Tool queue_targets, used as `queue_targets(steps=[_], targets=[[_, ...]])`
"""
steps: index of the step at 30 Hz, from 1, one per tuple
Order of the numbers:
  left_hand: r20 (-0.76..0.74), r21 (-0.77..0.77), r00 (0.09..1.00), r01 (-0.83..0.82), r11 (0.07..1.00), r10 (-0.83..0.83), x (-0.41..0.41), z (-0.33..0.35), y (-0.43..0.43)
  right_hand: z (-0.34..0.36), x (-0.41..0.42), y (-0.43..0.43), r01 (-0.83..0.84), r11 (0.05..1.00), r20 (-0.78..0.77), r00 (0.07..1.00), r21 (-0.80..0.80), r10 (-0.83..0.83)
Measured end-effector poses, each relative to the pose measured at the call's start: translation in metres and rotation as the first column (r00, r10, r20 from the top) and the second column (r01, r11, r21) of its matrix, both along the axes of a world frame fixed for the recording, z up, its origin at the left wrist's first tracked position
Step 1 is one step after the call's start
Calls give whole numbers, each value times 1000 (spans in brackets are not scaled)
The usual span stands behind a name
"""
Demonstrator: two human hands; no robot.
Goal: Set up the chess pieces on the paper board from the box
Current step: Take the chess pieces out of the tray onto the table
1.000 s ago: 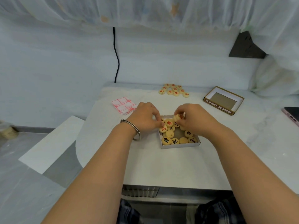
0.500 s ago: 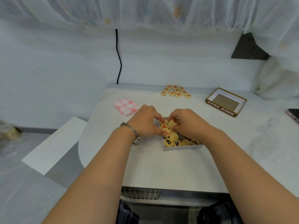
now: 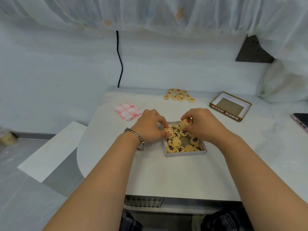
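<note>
A shallow white box (image 3: 185,153) sits mid-table with several round wooden chess pieces (image 3: 180,144) inside, marked in black or red. My right hand (image 3: 202,123) holds a small stack of red-marked pieces (image 3: 185,123) over the box's far edge. My left hand (image 3: 150,126), a metal bangle on its wrist, pinches a red-marked piece (image 3: 168,131) at the box's left side. A folded paper board (image 3: 127,111) with red lines lies to the left of my hands.
Several red-marked pieces (image 3: 179,95) lie grouped near the table's far edge. The brown box lid (image 3: 230,106) lies open side up at the right. A phone (image 3: 300,121) sits at the far right edge. A black cable (image 3: 120,59) runs down the wall.
My right hand has gathered pieces into a stack and lifted it slightly at the box's far edge. My left hand has stayed at the box's left side on a piece.
</note>
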State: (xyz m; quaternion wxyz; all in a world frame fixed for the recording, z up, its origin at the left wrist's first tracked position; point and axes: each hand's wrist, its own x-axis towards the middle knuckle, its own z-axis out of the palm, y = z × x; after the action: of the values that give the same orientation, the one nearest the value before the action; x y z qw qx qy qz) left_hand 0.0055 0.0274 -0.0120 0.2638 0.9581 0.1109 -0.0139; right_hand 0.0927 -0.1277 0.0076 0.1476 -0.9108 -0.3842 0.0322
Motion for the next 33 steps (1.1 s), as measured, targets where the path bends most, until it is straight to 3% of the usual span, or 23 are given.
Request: queue_targets(steps=[11,17,25,30,33], targets=[[67,-185,998,19,983,-7,2,2,-8,-5,2,-2,94,994,-71,993,63,-90],[209,-467,939,-149,871,273,23,4,-1,-5,28,7,288,923,-141,955,254,-259],[97,-421,896,-356,834,432,83,-7,9,-21,67,37,302,945,-99,952,127,-291],[140,-359,891,-360,861,431,114,-13,15,-33,92,54,267,958,-56,963,105,-262],[159,-397,888,-343,852,432,125,-18,15,-35,99,62,244,959,-38,970,145,-241]])
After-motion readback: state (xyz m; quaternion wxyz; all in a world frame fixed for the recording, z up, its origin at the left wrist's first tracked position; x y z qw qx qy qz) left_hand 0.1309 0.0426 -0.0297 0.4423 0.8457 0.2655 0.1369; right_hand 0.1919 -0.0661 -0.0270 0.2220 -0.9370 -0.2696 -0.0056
